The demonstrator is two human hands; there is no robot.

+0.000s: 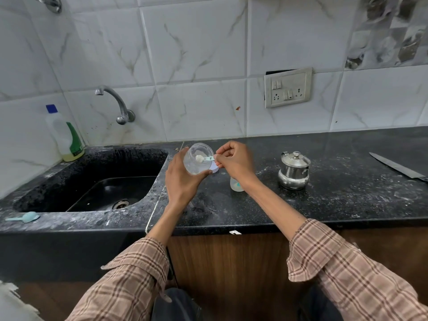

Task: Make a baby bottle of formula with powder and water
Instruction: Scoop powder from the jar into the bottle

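Observation:
My left hand (183,181) holds a clear plastic container (196,158), tilted with its mouth toward me, above the black counter. My right hand (234,159) pinches the handle of a small light-blue scoop (207,158), whose bowl carries white powder inside the container's mouth. A baby bottle (235,184) stands on the counter under my right wrist, partly hidden by it. A pale lid (215,169) lies flat behind the container, mostly covered.
A steel kettle-like pot with lid (294,171) stands to the right. A long knife (398,169) lies at the far right. A black sink (99,181) with a tap (115,103) is on the left, a detergent bottle (66,135) behind it, a second blue scoop (25,217) on its front rim.

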